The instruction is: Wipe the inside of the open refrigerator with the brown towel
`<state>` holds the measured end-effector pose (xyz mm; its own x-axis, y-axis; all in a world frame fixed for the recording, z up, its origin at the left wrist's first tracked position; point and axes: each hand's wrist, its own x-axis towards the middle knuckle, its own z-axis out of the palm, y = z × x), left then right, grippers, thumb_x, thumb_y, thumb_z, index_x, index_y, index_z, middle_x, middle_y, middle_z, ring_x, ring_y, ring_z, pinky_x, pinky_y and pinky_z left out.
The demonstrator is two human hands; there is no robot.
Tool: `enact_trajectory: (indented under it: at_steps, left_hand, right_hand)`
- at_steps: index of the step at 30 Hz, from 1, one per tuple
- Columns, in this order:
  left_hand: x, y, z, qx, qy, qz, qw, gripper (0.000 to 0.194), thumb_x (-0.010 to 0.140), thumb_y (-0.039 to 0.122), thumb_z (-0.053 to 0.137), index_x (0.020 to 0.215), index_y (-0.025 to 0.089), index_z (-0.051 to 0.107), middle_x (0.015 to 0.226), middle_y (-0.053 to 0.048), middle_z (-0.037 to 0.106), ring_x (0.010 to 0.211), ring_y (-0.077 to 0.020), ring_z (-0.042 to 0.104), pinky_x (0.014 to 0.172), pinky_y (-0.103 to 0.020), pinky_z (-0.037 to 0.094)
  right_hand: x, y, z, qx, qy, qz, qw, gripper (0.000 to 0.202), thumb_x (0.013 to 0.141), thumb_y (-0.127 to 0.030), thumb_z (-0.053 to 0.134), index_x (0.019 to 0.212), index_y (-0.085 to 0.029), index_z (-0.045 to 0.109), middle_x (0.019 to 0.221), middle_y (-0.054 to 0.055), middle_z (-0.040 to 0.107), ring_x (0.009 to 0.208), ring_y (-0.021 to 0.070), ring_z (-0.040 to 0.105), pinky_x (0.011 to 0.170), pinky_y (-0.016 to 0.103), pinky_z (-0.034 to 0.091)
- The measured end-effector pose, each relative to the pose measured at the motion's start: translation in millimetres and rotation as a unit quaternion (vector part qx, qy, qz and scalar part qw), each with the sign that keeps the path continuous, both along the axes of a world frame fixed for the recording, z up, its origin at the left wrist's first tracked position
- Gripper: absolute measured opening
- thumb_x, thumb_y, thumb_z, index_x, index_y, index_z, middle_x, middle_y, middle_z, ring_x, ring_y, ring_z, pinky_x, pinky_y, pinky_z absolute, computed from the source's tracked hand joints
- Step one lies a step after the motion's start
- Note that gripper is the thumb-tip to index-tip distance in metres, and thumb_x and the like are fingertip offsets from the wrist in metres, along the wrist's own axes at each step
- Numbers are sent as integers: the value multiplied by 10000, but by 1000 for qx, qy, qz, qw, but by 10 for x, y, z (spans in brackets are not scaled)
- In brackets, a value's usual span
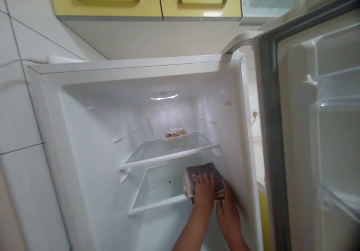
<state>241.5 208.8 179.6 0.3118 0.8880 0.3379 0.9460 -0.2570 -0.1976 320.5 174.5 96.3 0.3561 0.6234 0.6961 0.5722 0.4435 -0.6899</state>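
Observation:
A folded cloth [201, 170], dark purple-brown on top with pale layers at its sides, is at the right end of the fridge's lower glass shelf [157, 187]. My left hand [204, 189] lies on top of it, fingers stretched out and slightly spread; the thumb is hidden. At the cloth's right front corner is my right hand [229, 206], its fingers along the side and its thumb near the underside, closed on that edge. How far the cloth rests on the shelf is hidden by my hands.
On the upper glass shelf [140, 154] stands a clear-wrapped tray of brownish food [176, 133]. The fridge door [270, 131] hangs open at the right. A white fridge side wall [239, 161] runs close beside my right hand. Yellow cabinets [197, 9] with metal handles are above.

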Motion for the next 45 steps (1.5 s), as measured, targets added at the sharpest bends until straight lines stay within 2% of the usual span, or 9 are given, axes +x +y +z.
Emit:
enact_trajectory:
  at_steps: [4,10,15,22,25,28,36,41,45]
  left_hand:
    - [-88,-125,120,-24,-8,-29,999,541,980,255,357,1518,210,398,1525,-208,481,1395,-357,477,1122,-572,398]
    - [-623,-464,252,-91,-40,-92,991,579,960,242,346,1539,254,361,1615,-120,380,1485,-317,353,1228,-510,286]
    - [-890,-491,360,-133,-90,-103,982,634,891,195,397,1514,313,406,1612,-46,402,1485,-299,356,1248,-486,261]
    - [-357,57,466,-161,-73,-76,981,664,847,291,509,1503,321,409,1597,-112,407,1489,-387,321,1201,-636,263]
    - [-222,427,460,-158,-75,-65,982,652,845,372,545,1485,324,430,1594,-122,407,1494,-430,286,1165,-713,249]
    - [-288,786,431,-159,-83,-47,983,623,872,260,479,1489,328,425,1611,-105,389,1489,-417,304,1160,-721,250]
    - [-899,1317,458,-147,-81,-44,985,620,861,109,468,1442,325,505,1593,-71,431,1455,-324,405,1181,-593,335]
    - [-1407,1224,527,-148,-70,-88,983,672,824,36,457,1435,310,520,1578,-12,459,1448,-225,425,1214,-428,339]
    - [-1893,922,572,-153,-59,-67,984,667,792,18,476,1413,252,547,1560,-52,482,1447,-224,427,1227,-433,314]
  right_hand:
    - [75,-11,32,-5,-14,-10,1000,588,918,-240,372,1502,-169,369,1497,142,511,1373,275,505,1122,494,451]
    - [104,19,-20,-21,-35,6,999,502,974,-325,332,1426,-151,463,1463,152,548,1369,270,511,1139,508,434]
    - [-46,-21,-48,18,-46,8,999,521,962,-258,351,1478,-189,380,1527,144,462,1442,268,410,1169,529,391]
    - [-108,-55,14,77,-108,-21,991,760,878,-95,381,1584,-260,155,1643,99,255,1511,261,272,1156,527,385]
    - [-74,-9,70,72,-170,-36,982,741,885,-105,416,1577,-243,191,1642,102,270,1515,277,262,1166,544,357]
    - [-64,63,94,73,-245,-42,966,659,894,-113,443,1527,-235,308,1627,93,318,1531,288,221,1181,565,314]
    - [-104,235,-50,68,-311,-97,943,673,735,29,468,1346,-245,533,1414,52,576,1412,245,408,1233,506,234]
    - [-119,284,-99,71,-318,-120,938,652,735,39,464,1318,-240,545,1366,57,607,1368,249,445,1234,515,232]
    - [-169,264,-98,52,-299,-111,946,590,745,-33,514,1302,-221,568,1359,78,614,1373,274,441,1240,527,212]
